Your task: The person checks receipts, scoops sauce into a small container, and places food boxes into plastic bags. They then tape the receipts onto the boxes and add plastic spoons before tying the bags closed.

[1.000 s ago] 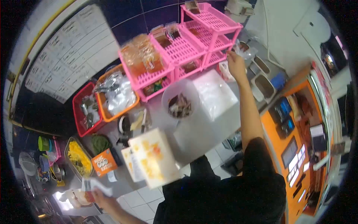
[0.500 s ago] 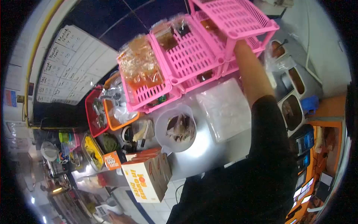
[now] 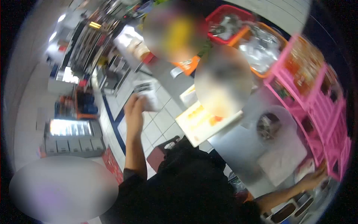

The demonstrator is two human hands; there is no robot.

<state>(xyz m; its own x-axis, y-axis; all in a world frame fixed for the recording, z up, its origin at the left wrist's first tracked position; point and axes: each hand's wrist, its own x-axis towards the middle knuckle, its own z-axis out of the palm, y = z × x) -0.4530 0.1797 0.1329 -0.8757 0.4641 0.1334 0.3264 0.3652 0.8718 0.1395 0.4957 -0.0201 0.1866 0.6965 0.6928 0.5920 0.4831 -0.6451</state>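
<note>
My left hand (image 3: pixel 134 110) is raised over the tiled floor, its fingers closed on a white paper slip (image 3: pixel 149 98) with dark print. My right hand (image 3: pixel 315 180) is at the far right, by the lower end of the pink plastic rack (image 3: pixel 315 112). Its fingers are blurred, so their grip does not show. A small whitish packet (image 3: pixel 305 168) lies close to that hand. Between the arms, on the steel counter (image 3: pixel 235 143), stand a translucent jug (image 3: pixel 285 117) with dark contents, a stack of clear plastic bags (image 3: pixel 283 160) and a white box (image 3: pixel 203 121) with orange lettering.
Orange (image 3: pixel 285 35) and red (image 3: pixel 238 11) baskets with packets stand at the counter's back. Metal food containers (image 3: pixel 283 212) sit at the lower right. A chair (image 3: pixel 160 155) is below the counter's edge. A glass-fronted cabinet (image 3: pixel 72 134) stands at the left.
The view has swung left. My left hand with the paper slip has come up into plain sight. My right hand, formerly hidden inside the pink rack, now shows at its edge.
</note>
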